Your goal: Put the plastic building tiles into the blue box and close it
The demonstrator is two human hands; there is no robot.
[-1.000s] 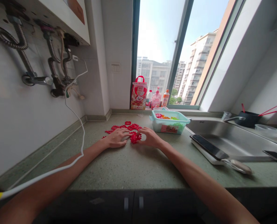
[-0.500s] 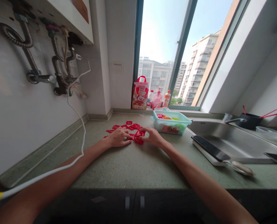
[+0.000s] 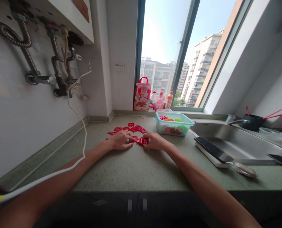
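On the counter lies a small group of joined red interlocking plastic pieces (image 3: 139,140), between my two hands. My left hand (image 3: 122,139) pinches its left end with thumb and forefinger. At the opposite end, the curled fingers of my right hand (image 3: 153,140) grip a red piece. Just behind them, several more red interlocking pieces (image 3: 138,128) are spread in a loose cluster, partly covered by my left hand. One red piece (image 3: 131,124) lies apart at the back.
A mint plastic tub (image 3: 171,129) holding coloured pieces stands right of my hands. Beyond it are a steel sink (image 3: 235,142) and a phone (image 3: 212,149) on a white object. A white cable (image 3: 85,139) hangs across my left forearm. Bottles (image 3: 159,100) line the windowsill.
My right hand has moved slightly down and its fingers have closed in on the right end of the red pieces. My left hand has stayed nearly still.
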